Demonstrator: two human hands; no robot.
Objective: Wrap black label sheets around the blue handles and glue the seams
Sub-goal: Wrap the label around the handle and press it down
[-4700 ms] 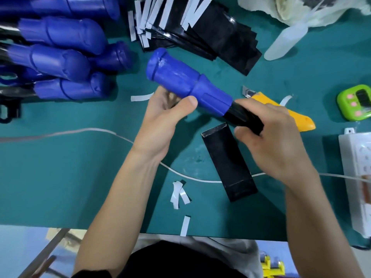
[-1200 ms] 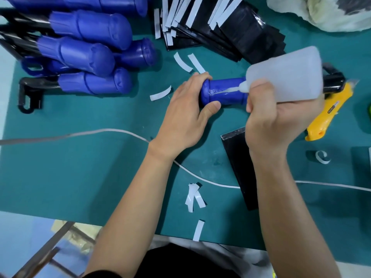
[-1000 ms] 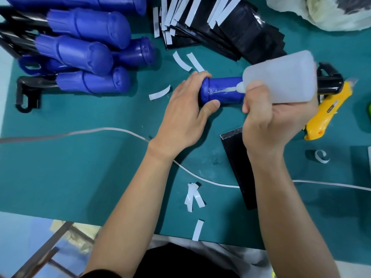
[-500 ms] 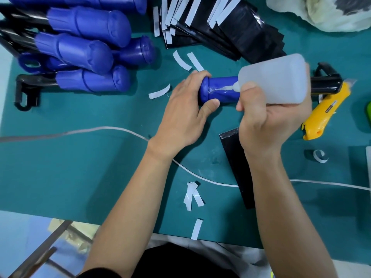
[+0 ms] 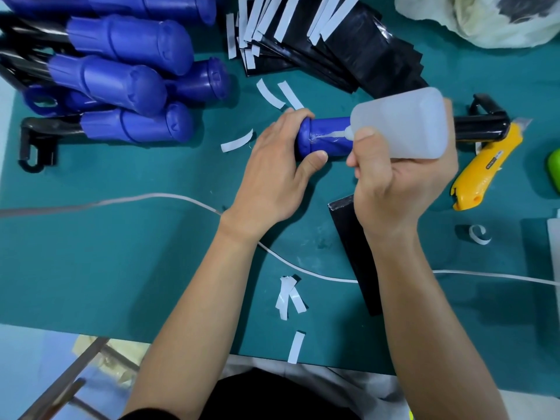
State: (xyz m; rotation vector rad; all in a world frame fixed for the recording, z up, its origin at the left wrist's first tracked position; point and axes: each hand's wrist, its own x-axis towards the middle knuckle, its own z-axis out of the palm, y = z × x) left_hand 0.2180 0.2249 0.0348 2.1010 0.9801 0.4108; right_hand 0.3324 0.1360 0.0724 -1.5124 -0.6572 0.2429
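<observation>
**Gluing along the handle**

The handle (image 5: 325, 140) is lying on the mat (image 5: 121, 253), long axis left to right, blue end pointing left. The left hand (image 5: 272, 174) is gripping that end. The right hand (image 5: 397, 183) is gripping the bottle (image 5: 403, 122), its nozzle touching the handle.

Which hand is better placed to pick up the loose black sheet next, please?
Probably the right hand: the black sheet lies just beneath its wrist, though it holds the glue bottle. The left hand grips the blue handle.
</observation>
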